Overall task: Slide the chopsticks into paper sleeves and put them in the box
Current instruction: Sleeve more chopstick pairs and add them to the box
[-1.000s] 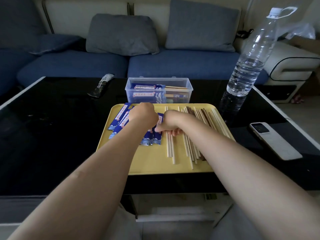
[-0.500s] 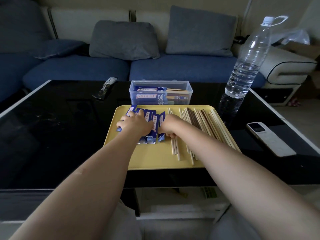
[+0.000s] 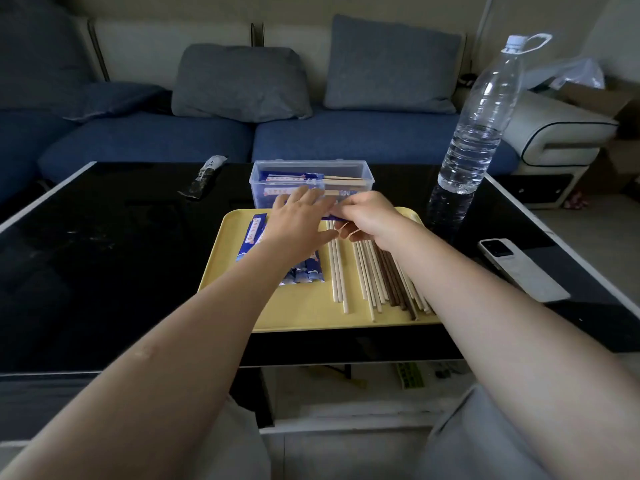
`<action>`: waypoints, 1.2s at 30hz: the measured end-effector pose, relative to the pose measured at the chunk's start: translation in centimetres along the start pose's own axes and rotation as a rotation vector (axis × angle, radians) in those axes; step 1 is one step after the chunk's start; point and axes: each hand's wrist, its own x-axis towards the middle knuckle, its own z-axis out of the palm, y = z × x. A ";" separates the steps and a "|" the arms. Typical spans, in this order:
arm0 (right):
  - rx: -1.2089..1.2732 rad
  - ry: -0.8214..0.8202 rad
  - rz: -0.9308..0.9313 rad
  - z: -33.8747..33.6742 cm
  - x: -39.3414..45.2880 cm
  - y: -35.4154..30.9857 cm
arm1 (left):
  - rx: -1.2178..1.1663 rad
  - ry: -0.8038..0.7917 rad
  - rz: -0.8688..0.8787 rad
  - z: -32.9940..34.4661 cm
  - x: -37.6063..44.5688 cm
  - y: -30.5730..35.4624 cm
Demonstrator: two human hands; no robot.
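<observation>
Midway: a sleeve lifted toward the chopsticks

Seen from above and behind, two bare forearms reach across a black glossy surface (image 3: 104, 258) to a yellow tray (image 3: 301, 313). The left hand (image 3: 298, 223) lies flat over the tray's far half, its fingers (image 3: 304, 197) straight and spread, holding nothing that can be seen. The right hand (image 3: 372, 218) is beside it, fingers curled, pinching the end of a blue paper sleeve (image 3: 330, 218) that pokes out between the two hands.

More blue sleeves (image 3: 304, 273) lie in a loose pile on the tray's left half, partly under the left forearm. Bare chopsticks (image 3: 374, 275), pale and dark, lie in a row on the right half. Just beyond the tray stands a clear plastic box (image 3: 310, 180) with a few sleeved pairs already inside.

The step in hand looks like taking up one sleeve, ahead of loading it. The next move probably calls for picking a pair from the row, lining the tips up with the sleeve's open mouth, and pushing them in straight so the paper does not buckle.

A water bottle (image 3: 481, 123) and a phone (image 3: 519, 268) sit to the right.
</observation>
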 end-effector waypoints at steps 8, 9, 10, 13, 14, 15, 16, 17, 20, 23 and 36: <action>0.097 -0.017 0.126 -0.5 0.4 1.7 | -0.232 -0.300 -0.225 0.3 0.5 -0.4; 0.021 -0.004 0.119 -0.5 0.5 1.9 | -0.221 -0.291 -0.233 0.3 0.5 -0.6; -0.118 -0.008 0.097 -0.4 0.6 2.1 | -0.214 -0.284 -0.244 0.3 0.6 -0.9; -0.546 -0.122 0.081 0.8 0.2 2.5 | -0.167 -0.286 -0.253 -0.1 0.5 -1.1; -0.662 -0.178 0.114 1.5 -0.1 2.4 | -0.151 -0.288 -0.255 -0.3 0.4 -1.2; -0.774 -0.235 0.148 2.2 -0.4 2.3 | -0.141 -0.290 -0.258 -0.4 0.3 -1.2; -0.867 -0.280 0.179 2.9 -0.7 2.1 | -0.137 -0.292 -0.267 -0.6 0.2 -1.3; -0.930 -0.295 0.186 3.4 -0.7 2.0 | -0.139 -0.294 -0.274 -0.7 0.2 -1.3; -0.962 -0.253 0.189 3.9 -0.8 1.7 | -0.160 -0.320 -0.285 -0.9 0.1 -1.3; -0.954 -0.229 0.229 3.5 -0.8 1.6 | -0.170 -0.374 -0.283 -0.9 -0.1 -0.9; -0.933 -0.177 0.206 3.0 -0.7 1.6 | -0.168 -0.439 -0.344 0.5 0.7 0.0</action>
